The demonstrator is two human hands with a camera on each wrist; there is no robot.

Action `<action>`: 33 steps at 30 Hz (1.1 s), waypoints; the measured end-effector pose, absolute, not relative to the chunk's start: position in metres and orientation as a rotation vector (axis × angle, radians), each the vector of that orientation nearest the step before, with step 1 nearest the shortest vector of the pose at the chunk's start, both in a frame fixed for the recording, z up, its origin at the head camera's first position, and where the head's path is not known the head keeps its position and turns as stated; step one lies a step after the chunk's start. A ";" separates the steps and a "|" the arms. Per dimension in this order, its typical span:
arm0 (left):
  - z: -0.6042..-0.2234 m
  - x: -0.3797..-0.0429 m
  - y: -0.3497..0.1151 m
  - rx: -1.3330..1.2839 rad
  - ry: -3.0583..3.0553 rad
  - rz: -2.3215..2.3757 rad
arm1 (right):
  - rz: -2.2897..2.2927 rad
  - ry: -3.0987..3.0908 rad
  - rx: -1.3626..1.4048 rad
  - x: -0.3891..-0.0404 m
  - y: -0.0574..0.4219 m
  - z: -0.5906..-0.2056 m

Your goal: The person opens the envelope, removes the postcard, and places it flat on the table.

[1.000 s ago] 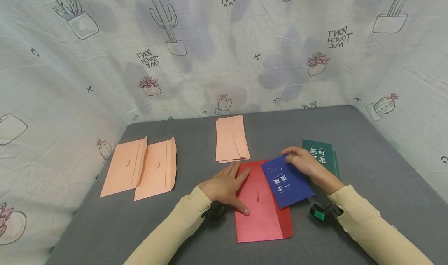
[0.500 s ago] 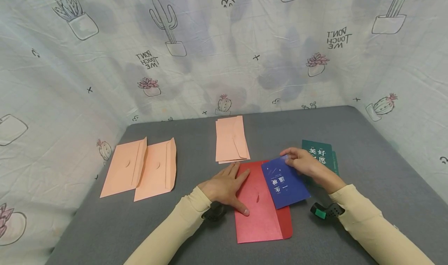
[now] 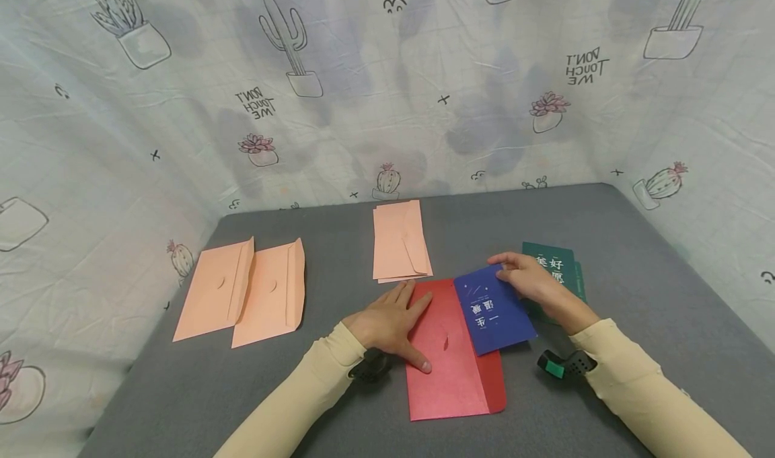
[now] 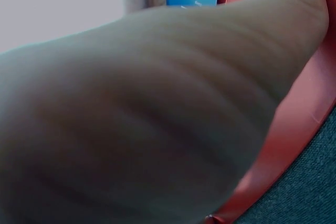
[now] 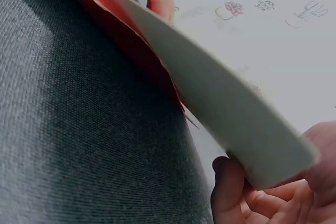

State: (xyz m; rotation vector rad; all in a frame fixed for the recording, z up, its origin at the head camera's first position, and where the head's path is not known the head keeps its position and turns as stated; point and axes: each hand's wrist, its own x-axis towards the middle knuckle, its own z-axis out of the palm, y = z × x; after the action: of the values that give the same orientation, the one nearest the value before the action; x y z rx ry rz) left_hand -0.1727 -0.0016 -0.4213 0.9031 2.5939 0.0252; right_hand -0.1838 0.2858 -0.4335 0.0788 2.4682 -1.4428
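In the head view a red envelope lies on the grey table with its flap side to the right. My left hand rests on its left part, fingers spread, thumb on the paper. My right hand pinches a blue card with white characters by its far right corner. The card's left edge overlaps the envelope's opening, and its near right corner stands raised. The right wrist view shows the card's pale underside tilted, its far end at the red envelope's mouth.
A green card lies partly under my right wrist, with another beneath it. Two peach envelopes with raised flaps lie at the left. More peach envelopes are stacked at the back middle. A printed curtain hangs behind the table.
The blue card has turned slightly and shifted a little left, then away from me, along the envelope's opening. My right hand has moved slightly with it. My left hand has stayed put.
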 end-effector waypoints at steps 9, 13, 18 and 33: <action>-0.421 -0.173 -0.001 0.892 2.594 0.022 | -1.510 2.453 0.073 -0.184 0.285 -0.433; -0.422 -0.174 -0.001 0.888 2.594 0.012 | -1.539 2.452 0.077 -0.184 0.285 -0.432; -0.422 -0.174 0.000 0.895 2.597 0.008 | -1.597 2.430 0.041 -0.185 0.285 -0.433; -0.423 -0.174 -0.002 0.896 2.600 0.014 | -1.715 2.435 0.045 -0.185 0.287 -0.429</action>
State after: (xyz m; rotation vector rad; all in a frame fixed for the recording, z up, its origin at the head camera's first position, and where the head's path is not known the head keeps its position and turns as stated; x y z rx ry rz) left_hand -0.1735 -0.0015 -0.4235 0.8962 2.6000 0.0142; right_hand -0.1855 0.2875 -0.4289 0.0448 2.4347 -1.7151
